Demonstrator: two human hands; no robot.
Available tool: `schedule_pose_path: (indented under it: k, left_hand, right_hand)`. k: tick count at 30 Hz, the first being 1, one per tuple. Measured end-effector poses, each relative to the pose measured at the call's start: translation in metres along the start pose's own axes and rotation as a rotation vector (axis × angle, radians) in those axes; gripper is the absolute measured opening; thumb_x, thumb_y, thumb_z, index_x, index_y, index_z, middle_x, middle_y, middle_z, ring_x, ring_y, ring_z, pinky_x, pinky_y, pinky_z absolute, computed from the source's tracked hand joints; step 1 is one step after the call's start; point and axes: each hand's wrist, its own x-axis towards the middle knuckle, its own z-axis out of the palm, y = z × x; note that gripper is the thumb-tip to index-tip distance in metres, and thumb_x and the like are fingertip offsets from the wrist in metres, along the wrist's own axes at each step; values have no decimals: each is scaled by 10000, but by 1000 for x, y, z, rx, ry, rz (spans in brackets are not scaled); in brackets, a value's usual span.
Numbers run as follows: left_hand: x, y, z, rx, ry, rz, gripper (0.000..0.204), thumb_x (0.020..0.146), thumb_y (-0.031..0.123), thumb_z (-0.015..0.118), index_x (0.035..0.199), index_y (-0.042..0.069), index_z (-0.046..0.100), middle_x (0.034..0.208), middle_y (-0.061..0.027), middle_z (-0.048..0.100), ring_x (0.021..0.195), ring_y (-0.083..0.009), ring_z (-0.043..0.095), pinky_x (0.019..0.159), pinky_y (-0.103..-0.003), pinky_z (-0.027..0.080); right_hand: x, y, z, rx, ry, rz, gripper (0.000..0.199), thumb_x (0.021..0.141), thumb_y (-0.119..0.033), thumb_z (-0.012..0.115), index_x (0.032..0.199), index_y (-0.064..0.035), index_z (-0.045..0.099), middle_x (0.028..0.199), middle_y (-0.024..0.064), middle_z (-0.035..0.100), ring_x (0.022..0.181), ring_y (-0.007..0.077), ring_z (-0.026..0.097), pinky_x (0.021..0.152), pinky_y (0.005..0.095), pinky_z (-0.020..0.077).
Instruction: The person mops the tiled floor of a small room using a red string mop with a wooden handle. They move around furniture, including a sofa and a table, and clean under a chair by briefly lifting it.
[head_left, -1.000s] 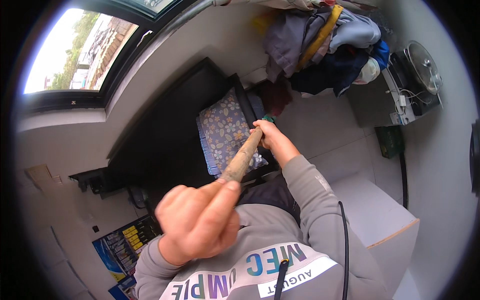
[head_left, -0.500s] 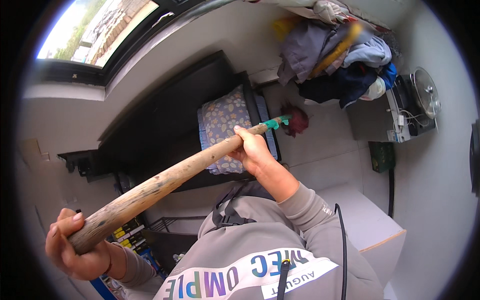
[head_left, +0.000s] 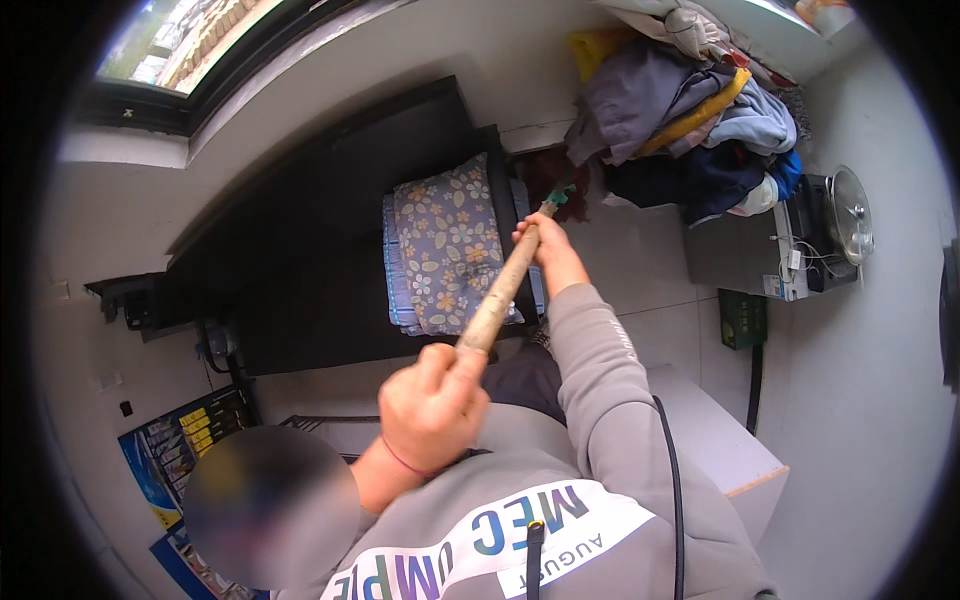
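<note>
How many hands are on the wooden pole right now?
2: the left hand grips the wooden pole at the end nearest the camera; the right hand grips it farther along, near the green wrapping.

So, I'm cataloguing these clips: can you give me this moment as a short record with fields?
Left grip: closed around the wooden pole, nearer the body
Right grip: closed around the pole, farther out
Pole's far part: green wrapping, dark red bundle near it
Left of pole: flowered fabric on black furniture
Upper right: clothes pile, glass lid
</note>
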Motion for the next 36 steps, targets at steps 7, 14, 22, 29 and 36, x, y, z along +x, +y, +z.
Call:
schedule_pose_path:
  k: [7, 14, 22, 29, 36]
  left_hand:
    - [17, -54, -16, -51, -85, -74, 235, 730, -70, 614, 945, 12, 660, 928, -141, 682, 616, -252, 672, 544, -304, 543]
    - [40, -87, -49, -78, -243, 182, 172, 702, -51, 648, 859, 17, 657, 934, -127, 696, 574, -235, 656, 510, -281, 522]
    - [21, -88, -103, -57, -262, -4, 215, 716, -10, 690, 929, 16, 670, 776, -116, 646, 575, -227, 629, 512, -292, 476]
    - [-18, -61, -164, -61, -148, 17, 220, 708, -3, 653, 927, 12, 674, 727, -130, 638, 565, -211, 605, 495, -283, 437]
    - [17, 9, -125, 73, -82, 390, 418, 594, -8, 634, 1008, 20, 684, 712, -144, 607, 539, -236, 576, 482, -328, 450]
  right_hand:
    - [10, 18, 16, 222, -117, 23, 70, 831, -61, 547, 877, -39, 499, 744, 109, 556, 680, 253, 551, 689, 412, 512]
    - [-26, 26, -5, 291, -179, -8, 111, 857, -152, 506, 814, -50, 507, 752, 91, 567, 757, 261, 570, 855, 417, 492]
    - [-109, 83, -28, 414, -130, 34, 90, 814, -131, 546, 875, -75, 509, 839, 46, 588, 788, 199, 608, 828, 403, 530]
    - [-181, 115, -2, 377, -175, 50, 125, 857, -156, 568, 928, -85, 494, 828, 50, 568, 812, 206, 599, 862, 460, 516]
    - [-126, 52, 17, 395, -459, 57, 269, 969, -330, 543, 876, -83, 491, 769, 37, 562, 780, 191, 576, 820, 377, 487]
